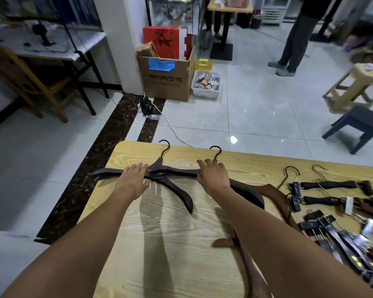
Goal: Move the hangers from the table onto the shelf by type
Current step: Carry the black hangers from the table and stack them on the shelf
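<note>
head view shows two dark hangers lying crossed at the far end of the table [159,244]. your left hand [134,179] lies flat on the left hanger [178,197], fingers straight and close together. your right hand [213,174] has its fingers curled round the neck of the right hanger [252,195], just under its hook. it looks like you are picking up this kind first. next, lift both together. the clip hangers [332,186] wait well off to your right. no shelf is in sight.
</note>
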